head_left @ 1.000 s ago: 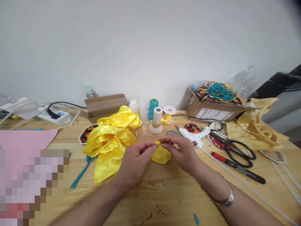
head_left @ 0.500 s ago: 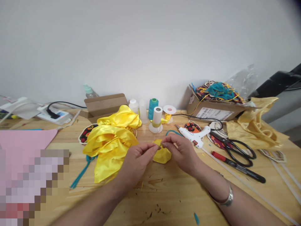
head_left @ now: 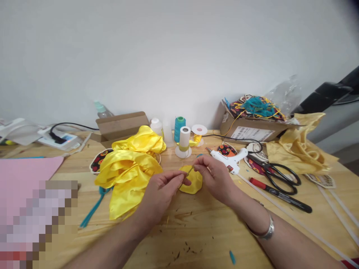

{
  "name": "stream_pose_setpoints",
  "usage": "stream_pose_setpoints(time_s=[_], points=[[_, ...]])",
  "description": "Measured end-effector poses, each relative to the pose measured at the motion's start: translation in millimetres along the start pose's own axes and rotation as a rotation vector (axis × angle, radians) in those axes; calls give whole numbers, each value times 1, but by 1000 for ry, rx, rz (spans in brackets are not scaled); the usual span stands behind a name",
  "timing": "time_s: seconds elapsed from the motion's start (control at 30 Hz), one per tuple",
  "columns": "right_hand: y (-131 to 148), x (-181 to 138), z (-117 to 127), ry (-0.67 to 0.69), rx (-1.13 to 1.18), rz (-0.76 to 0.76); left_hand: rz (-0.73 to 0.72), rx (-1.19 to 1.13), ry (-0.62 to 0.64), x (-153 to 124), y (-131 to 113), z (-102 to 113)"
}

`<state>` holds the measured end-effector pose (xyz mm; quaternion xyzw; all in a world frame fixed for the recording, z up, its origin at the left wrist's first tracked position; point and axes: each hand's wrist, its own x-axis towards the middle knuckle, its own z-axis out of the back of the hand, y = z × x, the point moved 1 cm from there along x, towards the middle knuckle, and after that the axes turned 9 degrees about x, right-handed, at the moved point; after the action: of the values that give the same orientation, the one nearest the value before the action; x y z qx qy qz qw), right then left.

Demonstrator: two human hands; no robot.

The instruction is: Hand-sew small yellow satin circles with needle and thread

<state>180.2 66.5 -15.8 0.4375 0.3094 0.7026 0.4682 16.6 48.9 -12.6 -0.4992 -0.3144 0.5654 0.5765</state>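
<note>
A small round piece of yellow satin fabric (head_left: 194, 183) lies on the wooden table (head_left: 202, 231) between my hands. My left hand (head_left: 161, 194) pinches its left edge with thumb and forefinger. My right hand (head_left: 214, 177) is pinched closed just above the fabric's top, holding a thin needle that slants toward the cloth; the thread is too fine to make out. A silver bracelet (head_left: 266, 231) sits on my right wrist.
A heap of yellow satin (head_left: 129, 168) lies left of my hands. Thread spools (head_left: 183, 140) stand behind. A white glue gun (head_left: 228, 158), black scissors (head_left: 277, 173), a red-capped pen (head_left: 280, 195) and a cardboard box of scraps (head_left: 252, 127) are on the right. Pink paper (head_left: 25, 172) lies at the left.
My right hand's pinch has risen slightly away from the left hand's, drawing the needle out at the fabric's top. The view has shifted a little.
</note>
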Motion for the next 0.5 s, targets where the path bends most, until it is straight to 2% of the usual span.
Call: stream_pose_setpoints(time_s=[0.23, 0.5], points=[[0, -1, 0, 5, -31, 8, -3, 101, 27, -1, -6, 0], [-1, 0, 0, 3, -22, 10, -16, 104, 13, 0, -5, 0]])
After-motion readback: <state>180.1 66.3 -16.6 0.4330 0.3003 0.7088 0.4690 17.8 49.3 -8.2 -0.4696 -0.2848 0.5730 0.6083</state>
